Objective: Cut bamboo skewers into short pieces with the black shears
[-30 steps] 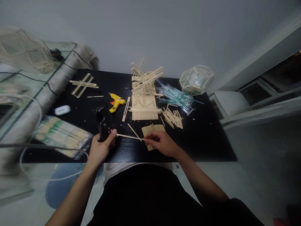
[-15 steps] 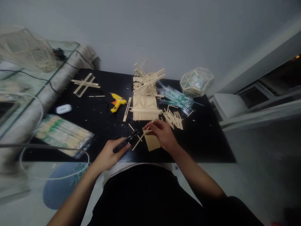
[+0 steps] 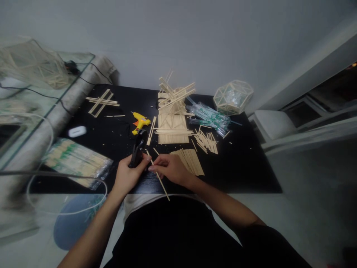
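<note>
1 glue gun (image 3: 141, 122) and loose sticks (image 3: 206, 140) on a table (image 3: 237, 163) mark a craft workspace.

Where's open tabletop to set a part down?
Best: nearly bare right side of the black table, between the short-stick pile and right edge. Smaller, speckled: between white case and yellow glue gun. Crowded: back centre, stacked sticks beside plastic wrappers; front centre, left hand and right hand.
</note>
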The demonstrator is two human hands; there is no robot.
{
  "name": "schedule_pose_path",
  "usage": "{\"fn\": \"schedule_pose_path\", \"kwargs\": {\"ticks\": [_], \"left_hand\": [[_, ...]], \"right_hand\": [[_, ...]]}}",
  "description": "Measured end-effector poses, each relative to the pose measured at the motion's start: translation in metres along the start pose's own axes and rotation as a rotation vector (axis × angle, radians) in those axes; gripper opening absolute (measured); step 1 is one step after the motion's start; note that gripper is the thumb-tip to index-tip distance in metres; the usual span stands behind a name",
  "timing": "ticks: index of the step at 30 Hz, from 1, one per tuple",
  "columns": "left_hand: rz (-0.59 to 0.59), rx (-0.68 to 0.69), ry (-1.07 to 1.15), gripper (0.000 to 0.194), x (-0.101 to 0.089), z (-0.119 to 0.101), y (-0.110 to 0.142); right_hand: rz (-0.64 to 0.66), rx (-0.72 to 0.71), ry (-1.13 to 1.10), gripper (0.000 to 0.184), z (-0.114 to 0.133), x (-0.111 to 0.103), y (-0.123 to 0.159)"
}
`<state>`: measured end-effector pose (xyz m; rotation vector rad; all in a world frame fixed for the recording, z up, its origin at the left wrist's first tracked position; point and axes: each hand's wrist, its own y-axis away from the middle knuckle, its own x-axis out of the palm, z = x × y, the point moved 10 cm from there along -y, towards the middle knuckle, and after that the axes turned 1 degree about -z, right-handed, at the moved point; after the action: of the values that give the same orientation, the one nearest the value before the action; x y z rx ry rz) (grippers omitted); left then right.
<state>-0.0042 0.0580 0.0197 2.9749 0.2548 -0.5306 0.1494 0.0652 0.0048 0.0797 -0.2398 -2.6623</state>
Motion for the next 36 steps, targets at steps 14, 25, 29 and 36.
{"fn": "schedule_pose_path", "kwargs": {"ticks": [14, 25, 29, 36], "left_hand": [[-0.245, 0.027, -0.090, 0.032, -0.057, -0.012, -0.009], [-0.164, 0.286, -0.281, 0.028, -0.050, -0.047, -0.013], [-0.143, 0.391, -0.325, 0.025, -0.042, -0.072, -0.017], [-0.097, 0.531, -0.388, 0.022, -0.022, -0.103, -0.013]], "right_hand": [[-0.037, 0.004, 1.210, 0.037, 0.007, 0.010, -0.008], [-0.055, -0.127, 0.669, 0.021, 0.031, -0.013, -0.005], [-0.050, -0.146, 0.389, 0.009, 0.033, -0.017, -0.004], [-0.100, -0.226, 0.231, 0.007, 0.025, -0.023, -0.005]]}}
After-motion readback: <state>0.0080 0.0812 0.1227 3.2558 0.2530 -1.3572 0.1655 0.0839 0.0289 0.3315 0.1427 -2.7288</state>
